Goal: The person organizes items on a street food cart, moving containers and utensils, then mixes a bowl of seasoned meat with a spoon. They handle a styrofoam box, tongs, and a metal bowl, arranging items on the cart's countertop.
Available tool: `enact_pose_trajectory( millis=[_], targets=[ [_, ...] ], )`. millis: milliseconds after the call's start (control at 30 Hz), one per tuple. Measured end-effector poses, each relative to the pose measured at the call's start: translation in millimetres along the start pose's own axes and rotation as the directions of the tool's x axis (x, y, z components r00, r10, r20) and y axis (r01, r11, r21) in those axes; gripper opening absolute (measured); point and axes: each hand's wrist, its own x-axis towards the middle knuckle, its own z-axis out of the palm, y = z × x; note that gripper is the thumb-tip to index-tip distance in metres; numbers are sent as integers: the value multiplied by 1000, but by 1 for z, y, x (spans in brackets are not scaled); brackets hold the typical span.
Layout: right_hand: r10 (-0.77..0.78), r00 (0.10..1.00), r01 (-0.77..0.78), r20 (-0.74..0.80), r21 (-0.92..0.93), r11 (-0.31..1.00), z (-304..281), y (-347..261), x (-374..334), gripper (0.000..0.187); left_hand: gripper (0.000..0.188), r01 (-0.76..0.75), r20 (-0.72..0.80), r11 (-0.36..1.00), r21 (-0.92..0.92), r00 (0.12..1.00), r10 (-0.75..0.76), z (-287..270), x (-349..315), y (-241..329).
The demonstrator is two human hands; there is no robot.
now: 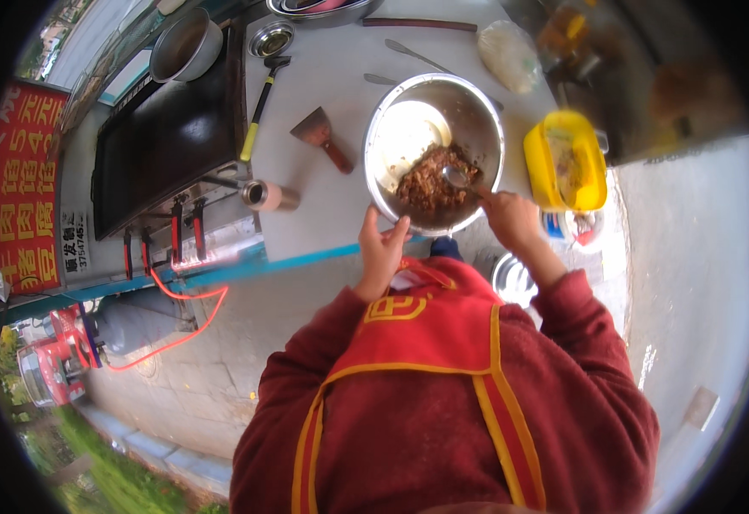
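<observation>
A large metal bowl (487,128) stands at the near edge of the pale worktop in front of me. Brown minced filling (432,182) lies in its lower part. My left hand (381,253) grips the bowl's near left rim, thumb and fingers at the edge. My right hand (516,224) is closed around the handle of a metal spoon (455,176) at the bowl's right side. The spoon's head rests in the filling, and its handle end is hidden in my hand.
Left of the bowl lie a wooden-handled scraper (316,130) and a yellow-handled tool (259,111). A lidded flask (268,196) stands near a black griddle (173,128). To the right are a yellow tub (600,176) and, farther back, a plastic bag (510,58).
</observation>
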Motion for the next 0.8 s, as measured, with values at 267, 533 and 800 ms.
enact_pose_trajectory(
  millis=[267,533,800],
  targets=[
    [31,994,-16,-103,141,990,5,-13,54,22,29,-8,3,1000,-12,1000,8,3,0,5],
    [-44,991,75,-126,255,964,18,-6,11,23,44,-66,-27,997,-46,998,65,6,4,-5],
    [-6,1000,13,-26,283,959,32,-37,-25,20,44,-63,-31,997,-55,998,61,9,3,-8]
  ],
)
